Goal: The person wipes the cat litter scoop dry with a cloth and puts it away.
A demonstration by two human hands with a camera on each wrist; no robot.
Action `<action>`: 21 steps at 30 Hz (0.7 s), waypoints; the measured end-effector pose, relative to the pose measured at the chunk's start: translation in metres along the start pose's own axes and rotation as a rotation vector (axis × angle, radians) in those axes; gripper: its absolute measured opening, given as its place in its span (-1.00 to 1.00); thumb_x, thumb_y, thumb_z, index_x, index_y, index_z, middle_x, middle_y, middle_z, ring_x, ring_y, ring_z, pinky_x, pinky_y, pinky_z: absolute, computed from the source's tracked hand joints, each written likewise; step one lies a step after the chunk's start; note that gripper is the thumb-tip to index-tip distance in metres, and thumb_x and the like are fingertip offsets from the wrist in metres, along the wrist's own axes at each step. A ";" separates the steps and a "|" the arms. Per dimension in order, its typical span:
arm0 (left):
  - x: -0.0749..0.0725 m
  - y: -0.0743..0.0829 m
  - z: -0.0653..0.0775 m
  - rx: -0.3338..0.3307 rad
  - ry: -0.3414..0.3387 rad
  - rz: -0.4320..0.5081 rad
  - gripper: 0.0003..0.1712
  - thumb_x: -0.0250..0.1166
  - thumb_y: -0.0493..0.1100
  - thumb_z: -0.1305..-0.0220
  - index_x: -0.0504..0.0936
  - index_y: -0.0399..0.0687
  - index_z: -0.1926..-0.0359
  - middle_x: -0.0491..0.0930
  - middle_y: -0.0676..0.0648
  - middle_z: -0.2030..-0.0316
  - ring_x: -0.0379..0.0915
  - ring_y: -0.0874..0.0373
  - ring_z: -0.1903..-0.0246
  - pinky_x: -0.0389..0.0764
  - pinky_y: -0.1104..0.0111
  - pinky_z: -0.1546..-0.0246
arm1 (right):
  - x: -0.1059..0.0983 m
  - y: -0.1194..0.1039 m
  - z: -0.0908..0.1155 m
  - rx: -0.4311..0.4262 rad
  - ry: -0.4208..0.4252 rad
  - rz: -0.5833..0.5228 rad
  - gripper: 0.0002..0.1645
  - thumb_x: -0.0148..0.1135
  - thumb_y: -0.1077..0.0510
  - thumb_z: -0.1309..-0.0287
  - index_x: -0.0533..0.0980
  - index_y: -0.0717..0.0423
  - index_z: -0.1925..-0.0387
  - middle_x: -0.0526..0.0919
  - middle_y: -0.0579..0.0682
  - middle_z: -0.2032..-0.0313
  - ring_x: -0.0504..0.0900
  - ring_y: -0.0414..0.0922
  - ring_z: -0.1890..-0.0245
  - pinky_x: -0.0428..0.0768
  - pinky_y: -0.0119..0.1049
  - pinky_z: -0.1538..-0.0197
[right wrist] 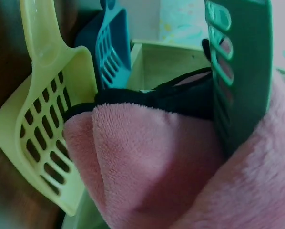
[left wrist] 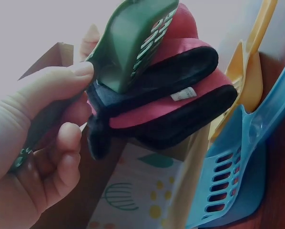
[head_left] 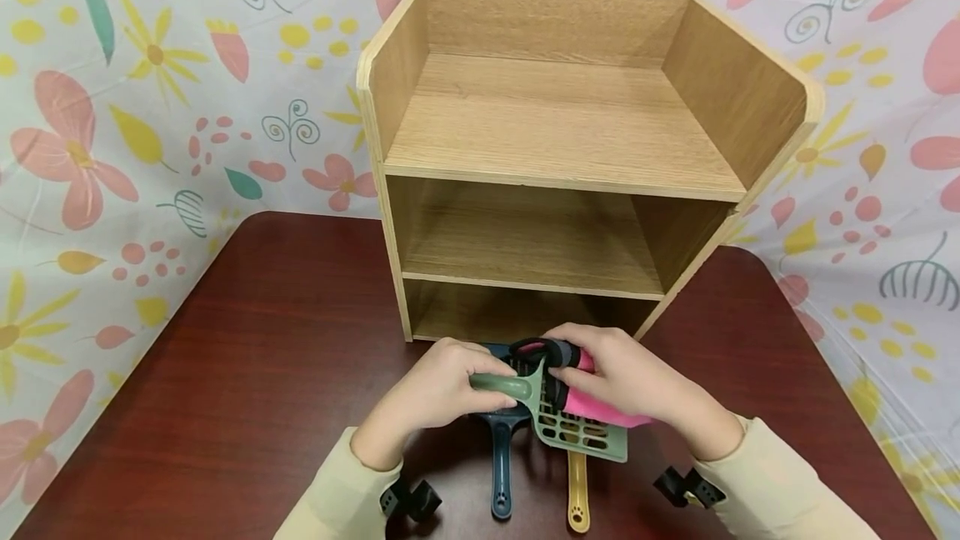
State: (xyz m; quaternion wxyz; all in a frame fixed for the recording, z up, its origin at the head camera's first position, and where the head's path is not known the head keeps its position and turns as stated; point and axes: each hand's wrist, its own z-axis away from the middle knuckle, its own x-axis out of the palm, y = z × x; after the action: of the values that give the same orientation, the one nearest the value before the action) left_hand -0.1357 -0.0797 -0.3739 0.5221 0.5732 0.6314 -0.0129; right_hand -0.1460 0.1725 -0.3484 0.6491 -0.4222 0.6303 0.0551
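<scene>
In the head view my left hand (head_left: 442, 382) grips a green slotted litter scoop (head_left: 533, 394) by its handle. The scoop's slotted head lies over a pink fleece item with black trim (head_left: 592, 408). My right hand (head_left: 630, 365) holds that folded fleece item from the right. Its exact kind is unclear; a small white tag shows on it in the left wrist view. Below both hands, a dark blue scoop (head_left: 502, 473) and a yellow scoop (head_left: 577, 486) lie on the table, handles toward me. Fleece hides my right hand in the right wrist view.
A wooden shelf unit (head_left: 562, 115) stands just behind my hands, its compartments facing me. The dark red-brown table (head_left: 225, 373) extends to both sides. A flower-patterned cloth (head_left: 150, 148) hangs behind the table.
</scene>
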 end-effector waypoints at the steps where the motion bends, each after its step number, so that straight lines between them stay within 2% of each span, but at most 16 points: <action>1: 0.000 0.000 0.000 0.014 0.011 -0.008 -0.76 0.49 -0.10 0.03 0.76 -0.06 0.29 0.70 0.06 0.42 0.48 0.42 0.48 0.43 0.70 0.43 | 0.000 0.002 0.001 0.030 0.005 -0.014 -0.65 0.33 0.12 -0.07 0.54 -0.07 0.05 0.53 -0.30 0.49 0.33 -0.41 0.58 0.43 -0.49 0.44; 4: -0.001 -0.001 0.001 0.025 0.025 -0.026 -0.75 0.48 -0.10 0.03 0.75 -0.07 0.28 0.70 0.05 0.41 0.49 0.40 0.48 0.43 0.70 0.42 | -0.001 0.009 0.005 0.114 0.033 -0.059 -0.68 0.36 0.09 -0.03 0.57 -0.08 0.12 0.51 -0.31 0.58 0.35 -0.39 0.60 0.41 -0.48 0.50; 8: -0.001 -0.003 0.000 0.033 0.049 -0.048 -0.74 0.48 -0.12 0.03 0.75 -0.10 0.27 0.70 0.04 0.41 0.46 0.39 0.50 0.42 0.68 0.44 | -0.002 0.013 0.013 0.174 0.105 -0.072 -0.75 0.37 0.08 -0.02 0.58 -0.07 0.20 0.55 -0.28 0.57 0.41 -0.36 0.55 0.40 -0.46 0.46; 14: -0.001 -0.006 0.000 0.068 0.123 -0.087 -0.75 0.49 -0.15 0.05 0.75 -0.07 0.28 0.66 0.07 0.46 0.35 0.38 0.56 0.33 0.69 0.52 | 0.001 0.017 0.021 0.305 0.233 -0.102 -0.71 0.37 0.12 0.01 0.57 -0.03 0.18 0.62 -0.20 0.51 0.48 -0.29 0.46 0.46 -0.44 0.36; 18: 0.001 -0.008 0.000 0.097 0.159 -0.107 -0.76 0.48 -0.15 0.04 0.75 -0.07 0.28 0.68 0.07 0.45 0.41 0.38 0.55 0.35 0.70 0.51 | 0.006 0.016 0.026 0.409 0.302 -0.203 -0.68 0.36 0.13 -0.01 0.56 0.04 0.14 0.62 -0.06 0.45 0.49 -0.27 0.46 0.48 -0.43 0.38; 21: 0.003 -0.010 -0.001 0.114 0.182 -0.131 -0.76 0.49 -0.14 0.05 0.75 -0.08 0.29 0.68 0.06 0.44 0.44 0.37 0.55 0.37 0.70 0.50 | 0.012 0.015 0.029 0.488 0.355 -0.329 -0.65 0.35 0.15 -0.04 0.54 0.10 0.09 0.62 0.00 0.40 0.52 -0.27 0.47 0.51 -0.42 0.38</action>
State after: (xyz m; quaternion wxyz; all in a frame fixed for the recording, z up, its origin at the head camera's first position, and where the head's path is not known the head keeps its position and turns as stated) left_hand -0.1429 -0.0809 -0.3813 0.4271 0.5582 0.7107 -0.0311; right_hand -0.1304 0.1945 -0.3698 0.6115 -0.3535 0.6514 -0.2769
